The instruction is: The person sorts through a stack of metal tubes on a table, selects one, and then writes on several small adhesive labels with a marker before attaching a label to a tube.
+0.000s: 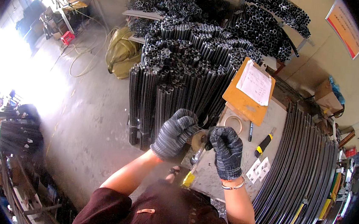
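My left hand (174,133), in a grey knit glove, is closed with its fingertips pinched toward the right. Facing it, my right hand (226,153) wears a matching glove and has its fingers curled in. A small tan rounded thing (198,141) shows between the two hands, partly covered by the gloves. What each hand pinches is too small and hidden to name. Under the right hand lies the grey tabletop (207,180). Close to that hand on the table are a tape roll (233,123), a marker pen (250,132) and a yellow-and-black utility knife (263,146).
A brown clipboard (228,93) with a paper sheet lies at the table's far end. White labels (259,170) rest near its right edge. Dense bundles of dark metal tubes (178,77) stand ahead; long dark tubes (300,165) lie at right. Grey floor (89,117) spreads left.
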`<state>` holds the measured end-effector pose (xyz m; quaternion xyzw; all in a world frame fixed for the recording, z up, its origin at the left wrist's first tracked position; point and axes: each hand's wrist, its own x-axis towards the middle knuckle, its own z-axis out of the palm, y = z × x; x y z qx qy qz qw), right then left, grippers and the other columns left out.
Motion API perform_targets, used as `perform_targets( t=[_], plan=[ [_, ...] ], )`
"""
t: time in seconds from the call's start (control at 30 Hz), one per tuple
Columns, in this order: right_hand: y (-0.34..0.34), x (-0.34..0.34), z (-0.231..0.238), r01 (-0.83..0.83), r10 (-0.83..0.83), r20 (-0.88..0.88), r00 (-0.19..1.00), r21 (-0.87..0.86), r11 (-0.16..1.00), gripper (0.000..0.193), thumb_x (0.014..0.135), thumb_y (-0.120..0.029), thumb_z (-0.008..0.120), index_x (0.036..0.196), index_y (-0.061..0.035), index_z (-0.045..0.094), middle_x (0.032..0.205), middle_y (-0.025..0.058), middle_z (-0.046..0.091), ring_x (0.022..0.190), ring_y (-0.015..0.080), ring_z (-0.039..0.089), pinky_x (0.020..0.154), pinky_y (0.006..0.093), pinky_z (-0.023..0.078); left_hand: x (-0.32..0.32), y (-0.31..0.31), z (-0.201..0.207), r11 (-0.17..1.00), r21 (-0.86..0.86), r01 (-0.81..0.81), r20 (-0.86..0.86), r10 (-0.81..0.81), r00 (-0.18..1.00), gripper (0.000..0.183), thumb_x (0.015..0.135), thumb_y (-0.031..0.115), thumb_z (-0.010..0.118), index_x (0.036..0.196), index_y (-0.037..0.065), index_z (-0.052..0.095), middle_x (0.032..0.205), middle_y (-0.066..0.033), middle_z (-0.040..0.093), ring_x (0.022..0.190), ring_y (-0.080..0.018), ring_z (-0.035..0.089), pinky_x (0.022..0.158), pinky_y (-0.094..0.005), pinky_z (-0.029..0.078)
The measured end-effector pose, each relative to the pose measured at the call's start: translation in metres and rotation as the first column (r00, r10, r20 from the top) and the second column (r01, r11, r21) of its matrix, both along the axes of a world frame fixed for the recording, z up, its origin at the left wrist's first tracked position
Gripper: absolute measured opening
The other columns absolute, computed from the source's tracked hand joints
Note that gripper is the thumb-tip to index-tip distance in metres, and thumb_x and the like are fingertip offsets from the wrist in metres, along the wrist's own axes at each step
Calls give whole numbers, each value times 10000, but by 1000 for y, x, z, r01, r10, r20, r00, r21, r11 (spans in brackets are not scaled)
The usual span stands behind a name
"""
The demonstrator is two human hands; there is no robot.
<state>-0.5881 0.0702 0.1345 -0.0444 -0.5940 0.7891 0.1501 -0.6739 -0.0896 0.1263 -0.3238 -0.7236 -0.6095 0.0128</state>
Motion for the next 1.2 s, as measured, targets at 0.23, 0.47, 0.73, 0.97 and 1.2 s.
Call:
perform_targets(
  t=[0.23, 0.47, 0.73, 0.97, 1.2],
  plan=[
    [-19, 0, -1, -261, 309, 140, 941, -283, 923, 337, 832, -30, 650, 1156, -45, 560, 847, 26, 616, 688, 103, 587, 576, 203, 494, -1, -27, 5, 978, 30, 207, -120, -202, 972, 146, 804, 50, 623, 937, -2, 591, 919, -147, 539, 842, -327, 557, 761, -370, 475],
    [-25, 13, 4, -46, 96, 158, 983, -296, 954, 185, 813, -125, 682, 968, -51, 614, 851, 10, 638, 693, 91, 573, 586, 206, 475, -20, -53, 2, 846, -220, 486, -54, -508, 859, 235, 828, 98, 591, 1042, 3, 606, 1012, -154, 592, 919, -336, 577, 801, -374, 483],
    [122, 204, -5, 785, -780, 101, 618, -13, 620, 119, 870, -79, 623, 979, -31, 609, 900, 44, 608, 848, 120, 583, 766, 259, 526, -56, -64, -52, 618, -253, 744, 738, -374, 562, 432, 726, 113, 622, 1155, 67, 593, 1174, -137, 560, 1064, -314, 550, 927, -348, 462],
    [99, 490, -48, 196, -940, -107, 324, 980, -44, 174, 926, -117, 546, 1065, -25, 593, 911, 29, 584, 817, 123, 555, 736, 244, 493, -43, -29, -103, 454, -206, 867, 644, -604, 469, 250, 854, 136, 631, 1078, 24, 630, 995, -82, 652, 953, -176, 600, 875, -288, 480],
    [-9, 593, -82, -254, -792, 536, -291, 755, 604, 374, 841, -117, 616, 1193, -26, 530, 1158, 92, 548, 1038, 220, 526, 897, 311, 437, 15, 53, -97, 213, -704, 677, 159, -882, 443, 149, 838, 112, 576, 938, 47, 665, 954, -88, 667, 874, -217, 624, 779, -322, 497]
  ],
)
